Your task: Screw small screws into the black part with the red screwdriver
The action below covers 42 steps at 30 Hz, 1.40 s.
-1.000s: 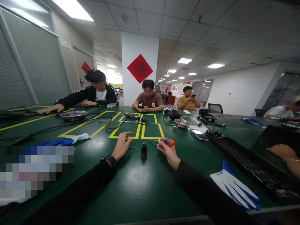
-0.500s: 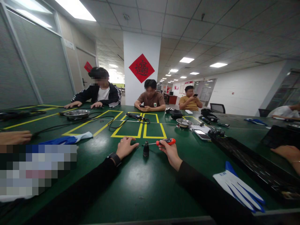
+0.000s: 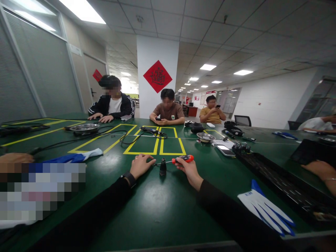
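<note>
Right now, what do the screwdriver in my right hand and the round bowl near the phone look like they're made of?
Screwdriver: handle probably smooth plastic, going by its bright red and black, though rubber is possible; thin greyish shaft, likely metal. Round bowl: probably polished metal, given its silvery shine; exact type unclear.

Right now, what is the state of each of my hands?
Right hand: closed around the red-and-black metal-shafted screwdriver.
Left hand: near the screwdriver's tip; whether it holds anything cannot be told.
</note>
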Available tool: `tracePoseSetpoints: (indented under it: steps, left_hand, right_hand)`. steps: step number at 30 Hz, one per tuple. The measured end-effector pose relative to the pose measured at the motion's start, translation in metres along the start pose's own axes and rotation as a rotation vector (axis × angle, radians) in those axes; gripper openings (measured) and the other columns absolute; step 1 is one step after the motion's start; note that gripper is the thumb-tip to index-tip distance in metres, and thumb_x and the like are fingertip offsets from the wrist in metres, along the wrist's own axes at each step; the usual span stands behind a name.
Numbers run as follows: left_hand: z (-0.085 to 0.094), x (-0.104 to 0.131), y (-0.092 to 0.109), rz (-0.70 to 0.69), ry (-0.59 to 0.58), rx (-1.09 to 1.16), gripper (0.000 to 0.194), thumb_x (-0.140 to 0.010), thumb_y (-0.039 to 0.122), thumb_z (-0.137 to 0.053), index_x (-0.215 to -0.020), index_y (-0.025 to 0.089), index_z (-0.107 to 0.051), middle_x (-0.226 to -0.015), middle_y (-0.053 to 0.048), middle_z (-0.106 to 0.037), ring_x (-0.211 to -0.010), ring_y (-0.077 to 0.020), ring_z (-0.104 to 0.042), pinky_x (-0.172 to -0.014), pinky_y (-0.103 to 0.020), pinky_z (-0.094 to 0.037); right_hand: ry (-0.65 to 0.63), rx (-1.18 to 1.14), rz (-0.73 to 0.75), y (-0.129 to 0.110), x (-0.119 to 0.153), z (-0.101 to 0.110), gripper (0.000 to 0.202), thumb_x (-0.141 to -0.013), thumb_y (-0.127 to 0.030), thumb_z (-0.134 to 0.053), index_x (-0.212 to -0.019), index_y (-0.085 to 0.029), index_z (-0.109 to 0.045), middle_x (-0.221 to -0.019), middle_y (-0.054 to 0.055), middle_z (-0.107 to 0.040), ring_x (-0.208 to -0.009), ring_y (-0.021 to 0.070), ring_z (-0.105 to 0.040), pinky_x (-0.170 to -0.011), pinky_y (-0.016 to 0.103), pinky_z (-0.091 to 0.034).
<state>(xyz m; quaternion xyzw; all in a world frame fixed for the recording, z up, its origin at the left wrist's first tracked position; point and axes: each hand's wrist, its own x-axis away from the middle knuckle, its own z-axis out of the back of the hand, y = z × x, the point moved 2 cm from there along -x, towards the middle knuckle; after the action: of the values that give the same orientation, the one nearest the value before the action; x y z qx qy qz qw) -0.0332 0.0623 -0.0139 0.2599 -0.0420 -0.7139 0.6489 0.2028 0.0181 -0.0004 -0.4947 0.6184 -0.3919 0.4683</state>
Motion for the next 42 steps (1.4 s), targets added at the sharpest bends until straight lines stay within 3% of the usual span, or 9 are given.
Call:
tracePoseSetpoints:
  steps: [7,13,18,29,42]
  left_hand:
    - [-0.002,-0.003,-0.001,-0.008,0.013,-0.023,0.041,-0.073,0.055,-0.052,-0.102,0.028,-0.062,-0.109,-0.01,-0.054,-0.107,-0.0317,-0.046,-0.087,-0.044,-0.037]
    - [0.001,-0.003,0.001,-0.094,-0.048,0.103,0.035,-0.077,0.051,-0.049,-0.088,0.025,-0.069,-0.1,-0.007,-0.062,-0.1,-0.0268,-0.052,-0.086,-0.037,-0.039]
    - [0.003,-0.002,0.004,-0.187,-0.089,0.238,0.029,-0.069,0.047,-0.059,-0.08,0.022,-0.071,-0.094,-0.005,-0.066,-0.096,-0.0242,-0.055,-0.086,-0.033,-0.041]
    - [0.008,-0.001,0.008,-0.174,-0.071,0.325,0.019,-0.064,0.038,-0.064,-0.068,0.021,-0.07,-0.085,-0.003,-0.069,-0.091,-0.0223,-0.059,-0.082,-0.03,-0.043]
    - [-0.002,-0.006,0.002,-0.191,-0.059,0.286,0.013,-0.065,0.03,-0.061,-0.064,0.019,-0.067,-0.089,-0.005,-0.067,-0.092,-0.0221,-0.056,-0.083,-0.03,-0.041]
  right_hand:
    - [0.017,0.001,-0.009,0.001,-0.001,0.0,0.027,-0.064,-0.033,-0.071,-0.079,-0.011,-0.066,-0.074,0.008,-0.07,-0.064,0.0142,-0.065,-0.055,0.022,-0.05]
    - [0.027,-0.01,-0.019,0.001,-0.002,0.002,0.026,-0.063,-0.033,-0.072,-0.077,-0.011,-0.066,-0.074,0.008,-0.071,-0.064,0.0146,-0.065,-0.055,0.022,-0.05]
    - [0.029,-0.015,-0.017,0.003,-0.003,0.004,0.026,-0.063,-0.032,-0.072,-0.077,-0.012,-0.067,-0.075,0.008,-0.071,-0.063,0.0142,-0.065,-0.055,0.022,-0.049]
    - [0.043,-0.039,-0.019,0.005,-0.004,0.004,0.027,-0.063,-0.032,-0.072,-0.078,-0.011,-0.067,-0.073,0.009,-0.07,-0.062,0.0141,-0.064,-0.054,0.022,-0.049]
    - [0.056,-0.088,-0.029,0.001,-0.003,0.003,0.023,-0.063,-0.031,-0.072,-0.074,-0.011,-0.065,-0.071,0.008,-0.07,-0.059,0.0129,-0.063,-0.052,0.021,-0.047]
